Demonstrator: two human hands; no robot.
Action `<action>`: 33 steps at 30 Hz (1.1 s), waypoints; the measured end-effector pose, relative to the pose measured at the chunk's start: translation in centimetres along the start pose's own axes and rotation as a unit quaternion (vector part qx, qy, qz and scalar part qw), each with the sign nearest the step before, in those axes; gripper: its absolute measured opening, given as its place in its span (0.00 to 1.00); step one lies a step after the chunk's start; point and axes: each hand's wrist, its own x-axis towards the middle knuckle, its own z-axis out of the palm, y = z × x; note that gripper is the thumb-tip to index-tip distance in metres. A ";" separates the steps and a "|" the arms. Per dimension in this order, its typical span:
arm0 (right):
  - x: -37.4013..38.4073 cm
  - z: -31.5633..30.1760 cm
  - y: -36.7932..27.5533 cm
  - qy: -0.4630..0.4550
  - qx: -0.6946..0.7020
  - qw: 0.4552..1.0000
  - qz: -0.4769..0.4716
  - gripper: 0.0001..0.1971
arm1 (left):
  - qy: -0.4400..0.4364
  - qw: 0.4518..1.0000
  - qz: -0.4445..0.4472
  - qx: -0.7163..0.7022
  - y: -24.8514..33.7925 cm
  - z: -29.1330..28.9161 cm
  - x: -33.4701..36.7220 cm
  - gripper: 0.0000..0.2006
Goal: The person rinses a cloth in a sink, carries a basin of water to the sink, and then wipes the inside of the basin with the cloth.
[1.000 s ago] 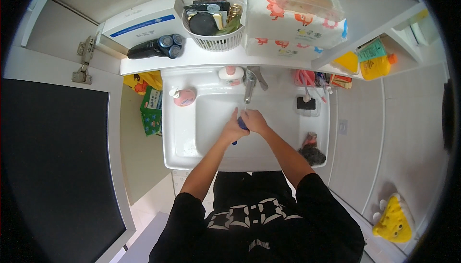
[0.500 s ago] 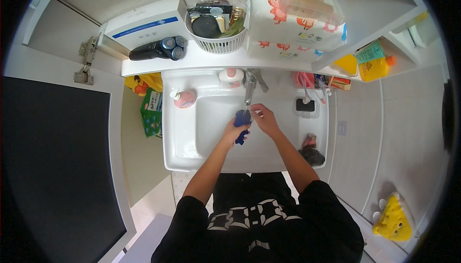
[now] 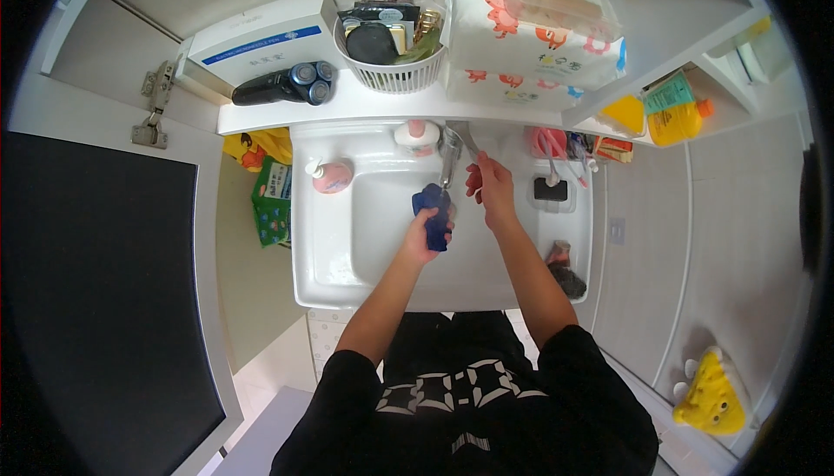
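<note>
My left hand (image 3: pixel 423 239) grips a dark blue handheld object (image 3: pixel 433 208) and holds it upright over the white sink basin (image 3: pixel 339 250), just below the chrome faucet spout (image 3: pixel 448 153). My right hand (image 3: pixel 492 191) reaches up beside it, its fingertips closed on the tip of the faucet lever (image 3: pixel 464 137). Both forearms rise from my black shirt at the lower edge. I cannot make out any running water.
A white shelf (image 3: pixel 347 111) above the sink carries a black electric shaver (image 3: pixel 282 85), a white box (image 3: pixel 261 37), a white basket (image 3: pixel 391 63) and tissue packs (image 3: pixel 530 37). A pink dispenser (image 3: pixel 332 176) sits on the sink rim. A dark door (image 3: pixel 95 302) stands at left.
Both hands rose from the middle of the basin toward the faucet. The left brought the blue object up under the spout; the right separated from it and reached the lever.
</note>
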 end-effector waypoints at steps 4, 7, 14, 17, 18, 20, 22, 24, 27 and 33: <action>0.4 -0.6 0.7 0.009 -0.050 0.999 -0.017 0.23 | 0.047 0.996 -0.046 0.062 -0.1 -0.5 -1.0 0.10; 0.6 -1.0 2.6 -0.017 -0.042 0.999 -0.007 0.24 | 0.044 0.995 -0.064 0.066 0.1 -1.0 -1.6 0.10; -4.1 -2.0 4.3 -0.125 -0.423 0.770 -0.461 0.19 | -0.039 0.972 -0.223 0.053 2.5 -0.2 -4.1 0.10; -4.8 -2.1 3.4 -0.311 -0.466 0.649 -0.514 0.25 | -0.069 0.954 -0.285 0.059 3.1 -0.6 -4.4 0.10; -4.7 -1.9 3.9 -0.294 -0.464 0.622 -0.558 0.26 | -0.069 0.954 -0.287 0.059 3.1 -0.6 -4.3 0.10; -4.4 -1.4 4.0 -0.277 -0.459 0.594 -0.600 0.28 | -0.124 0.930 -0.339 0.063 3.2 -0.5 -4.2 0.09; -3.1 -1.1 3.5 -0.290 -0.407 0.579 -0.644 0.24 | -0.147 0.922 -0.351 0.069 3.1 -0.4 -4.2 0.08; -3.0 -0.5 3.2 -0.297 -0.406 0.600 -0.622 0.21 | -0.170 0.914 -0.361 0.075 3.2 -0.2 -4.3 0.07; -2.6 -0.6 3.9 -0.334 -0.432 0.610 -0.573 0.18 | -0.101 0.907 -0.360 0.194 3.6 1.8 -4.5 0.11; -2.5 -0.5 6.8 -0.371 -0.555 0.624 -0.407 0.16 | -0.008 0.781 -0.273 0.562 3.6 4.8 -4.0 0.13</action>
